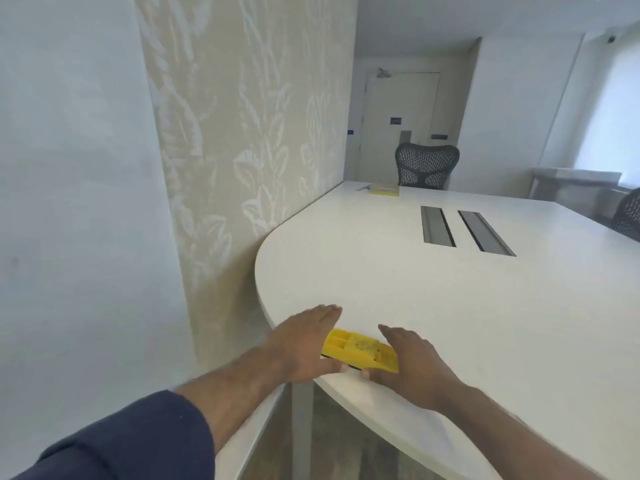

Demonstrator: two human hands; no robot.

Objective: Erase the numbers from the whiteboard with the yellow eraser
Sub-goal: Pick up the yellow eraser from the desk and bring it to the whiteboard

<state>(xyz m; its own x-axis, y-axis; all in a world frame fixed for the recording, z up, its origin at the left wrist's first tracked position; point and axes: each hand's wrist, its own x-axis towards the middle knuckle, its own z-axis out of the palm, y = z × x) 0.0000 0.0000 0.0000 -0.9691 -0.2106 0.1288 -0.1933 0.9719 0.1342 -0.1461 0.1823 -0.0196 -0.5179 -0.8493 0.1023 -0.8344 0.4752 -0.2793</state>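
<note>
The yellow eraser lies flat on the white table, close to its rounded near edge. My left hand hovers flat over the eraser's left end, fingers stretched forward. My right hand lies flat at the eraser's right end and covers that corner. Both thumbs touch the eraser's near side, and neither hand is closed around it. A plain white surface fills the left of the view; no numbers show on it.
A leaf-patterned wall panel runs along the table's left side. Two grey cable slots sit in the tabletop. A small yellow object lies at the far end, before a black mesh chair and a door.
</note>
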